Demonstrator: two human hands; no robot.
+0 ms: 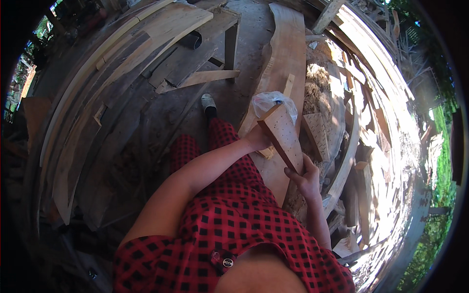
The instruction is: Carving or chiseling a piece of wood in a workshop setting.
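Both hands hold a wooden piece point(284, 128) with a pale face speckled with small dark dots and a reddish-brown edge. My left hand point(257, 138) grips its far left side, the fingers partly hidden beneath it. Near the closer end, my right hand point(308, 178) is closed on the piece, thumb along the brown edge. Just beyond it sits a clear plastic bag point(261, 101), partly covered by the piece; its contents are unclear. Underneath runs a long, wavy-edged plank point(287, 41), reaching from near my lap into the distance.
Long boards point(176, 22) lie stacked on the left, by a low wooden bench point(207, 41) with a dark cylindrical container point(191, 40). Offcuts and slats point(349, 146) pile up on the right in bright sun. My shoe point(208, 101) rests on the floor ahead.
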